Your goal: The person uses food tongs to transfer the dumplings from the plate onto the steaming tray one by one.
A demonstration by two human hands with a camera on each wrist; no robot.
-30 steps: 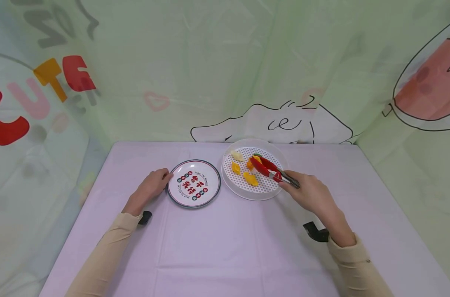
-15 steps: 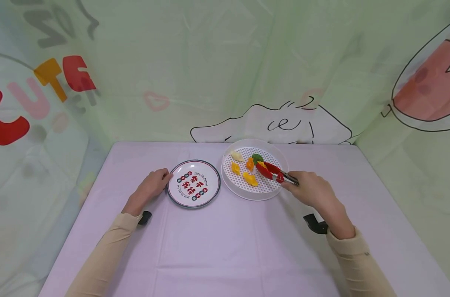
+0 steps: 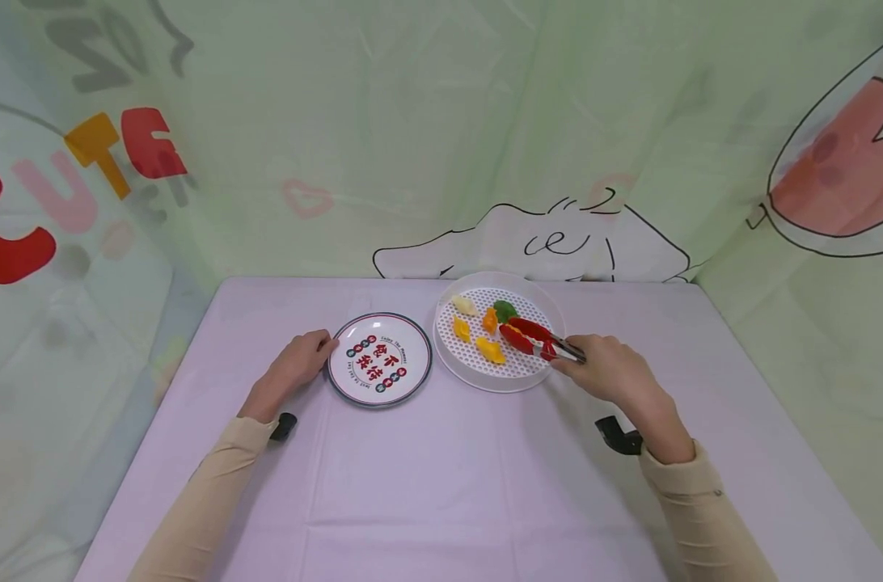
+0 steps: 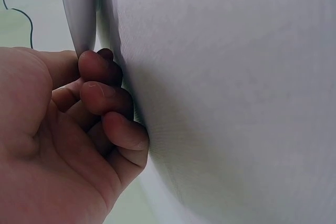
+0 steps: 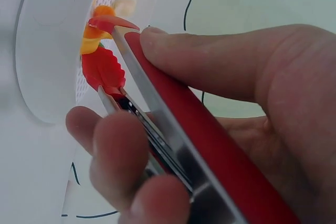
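My left hand [image 3: 296,364] pinches the left rim of a round white plate [image 3: 361,327] with red printed characters and a dark edge. In the left wrist view, the thumb and curled fingers hold the plate's edge [image 4: 81,14]. My right hand [image 3: 616,376] grips red-and-metal tongs [image 3: 536,335] over a white perforated tray [image 3: 478,383]. Between the tongs' scalloped red tips is a yellow dumpling-shaped piece [image 5: 92,44], mostly hidden in the head view. Beside it on the tray lie an orange piece [image 3: 490,320] and a green piece [image 3: 504,310].
On the tray's left part lie a pale piece [image 3: 464,305] and two yellow pieces, one smaller [image 3: 462,329] and one larger [image 3: 491,351]. A pale lilac cloth covers the table [image 3: 412,485]. Printed curtains [image 3: 412,162] stand behind and at the sides.
The tongs, with the yellow piece between their tips, have moved right and slightly nearer, uncovering the orange and green pieces. My left hand and the plate stay in place.
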